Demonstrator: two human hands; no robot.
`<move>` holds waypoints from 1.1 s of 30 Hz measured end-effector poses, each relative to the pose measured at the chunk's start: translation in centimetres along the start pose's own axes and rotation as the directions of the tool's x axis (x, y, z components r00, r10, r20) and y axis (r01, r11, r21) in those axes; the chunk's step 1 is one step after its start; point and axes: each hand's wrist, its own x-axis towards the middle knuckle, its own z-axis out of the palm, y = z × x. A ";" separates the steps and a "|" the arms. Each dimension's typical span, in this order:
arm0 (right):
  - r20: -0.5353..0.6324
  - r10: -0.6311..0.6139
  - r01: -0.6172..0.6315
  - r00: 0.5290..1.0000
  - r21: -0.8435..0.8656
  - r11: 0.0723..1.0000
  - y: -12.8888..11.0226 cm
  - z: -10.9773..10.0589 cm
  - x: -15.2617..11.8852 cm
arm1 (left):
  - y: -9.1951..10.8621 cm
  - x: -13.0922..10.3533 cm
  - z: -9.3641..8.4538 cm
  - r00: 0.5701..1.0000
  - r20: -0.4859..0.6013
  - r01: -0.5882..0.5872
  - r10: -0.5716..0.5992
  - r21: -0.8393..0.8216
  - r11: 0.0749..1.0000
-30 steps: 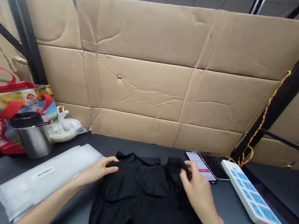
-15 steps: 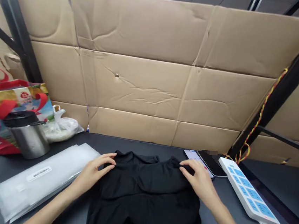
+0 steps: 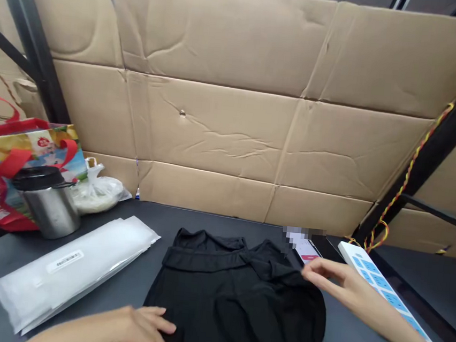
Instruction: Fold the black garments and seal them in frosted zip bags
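Note:
A black garment [image 3: 235, 306] lies spread on the table in front of me, with a wide band along its upper edge. At its right upper edge, my right hand [image 3: 329, 275] is closed, thumb and fingers pinching the fabric. My left hand [image 3: 142, 329] rests on the lower left part of the cloth, fingers apart and slightly bent, partly cut off by the bottom of the view. To the left is a white plastic package [image 3: 77, 269] with a barcode label.
A steel flask with a black lid [image 3: 51, 207], a red printed bag [image 3: 4, 192] and a tied plastic bag [image 3: 99, 193] stand at the left. Phones [image 3: 303, 245] and a white power strip [image 3: 382, 288] lie at the right. Cardboard [image 3: 216, 127] walls off the back.
My left hand has let go of the upper left corner and moved down to the garment's lower left. My right hand has shifted right, and the upper band now lies folded over.

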 end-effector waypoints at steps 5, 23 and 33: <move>-0.011 -0.171 0.169 0.985 -0.103 0.980 -3.0 3.6 6.3 | -1.6 3.0 -1.6 0.947 -0.309 0.127 -0.092 0.096 0.987; -0.153 -0.077 0.025 0.985 -0.317 0.948 -2.2 8.2 13.7 | -9.2 12.8 -5.8 0.854 -0.508 0.216 0.113 0.543 0.812; -0.263 -0.275 0.243 0.925 -0.150 0.958 -3.7 7.0 10.6 | -10.4 12.1 -4.8 0.746 -0.625 0.275 0.229 0.602 0.750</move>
